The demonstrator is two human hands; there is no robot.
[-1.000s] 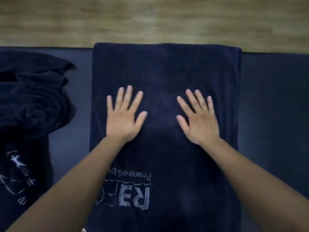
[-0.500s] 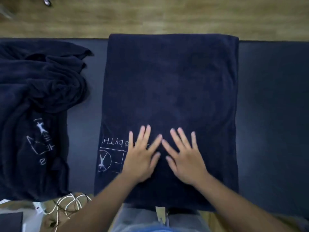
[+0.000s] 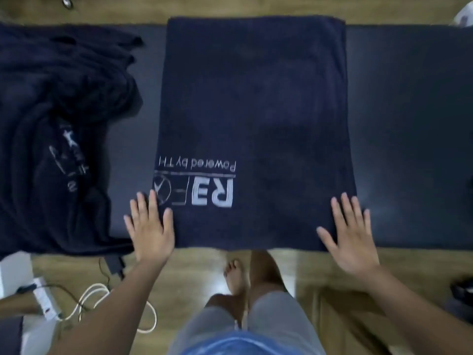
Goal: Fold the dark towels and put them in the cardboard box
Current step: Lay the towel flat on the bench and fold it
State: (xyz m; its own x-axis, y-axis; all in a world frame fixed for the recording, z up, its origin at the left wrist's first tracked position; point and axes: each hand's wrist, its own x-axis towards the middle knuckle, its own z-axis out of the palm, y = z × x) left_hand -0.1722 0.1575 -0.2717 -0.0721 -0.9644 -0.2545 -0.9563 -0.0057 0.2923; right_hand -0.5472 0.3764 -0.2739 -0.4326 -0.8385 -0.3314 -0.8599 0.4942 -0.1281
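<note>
Two flat, open hands are pressed on the near edge of a dark navy towel [image 3: 256, 111], which is spread as a smooth, tall rectangle across a dark mat [image 3: 409, 124] with a faint sheen. The left hand [image 3: 149, 231] is laid over the near left corner, fingers straight and spread, nothing gripped. The right hand [image 3: 350, 239] is laid the same way over the near right corner. The towel's nap looks soft and matte; pale printed lettering [image 3: 212, 194] is seen upside down near the left hand. A second heap of dark towelling [image 3: 64, 111] is bunched in rounded folds on the left of the mat, apart from the flat towel. Below the mat's edge, a wood-grain floor [image 3: 199, 267], a looped white cable [image 3: 87, 298] and grey shorts [image 3: 276, 321] are visible.
</note>
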